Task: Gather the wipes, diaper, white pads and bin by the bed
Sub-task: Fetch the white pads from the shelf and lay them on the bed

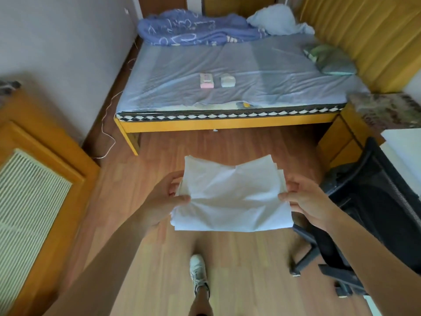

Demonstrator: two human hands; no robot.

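We hold the white pads (pixel 230 197), a folded stack of thin sheets, out in front of us above the wooden floor (pixel 227 142). Our left hand (pixel 159 201) is clamped on the stack's left edge, thumb on top and fingers underneath. Our right hand (pixel 305 199) grips the right edge the same way. The top sheet is creased in the middle and the corners fan out a little at the far side.

Ahead stands the bed (pixel 227 65), well apart from the stack, with bare floor between. On its pale blue sheet lie the wipes (pixel 206 80), a pink-edged pack, and just beside them to the right the diaper (pixel 227 80), a small folded white bundle. The two do not touch. A rumpled blue blanket (pixel 193 30) and a pale pillow (pixel 273 21) lie at the head end, and a green cushion (pixel 330 58) sits near the yellow curtain (pixel 364 30).

To our right a black office chair (pixel 364 201) stands close beside our right forearm, its base reaching onto the floor. A wooden door (pixel 34 179) with a slatted vent is on our left. Our shoe (pixel 198 272) shows below.
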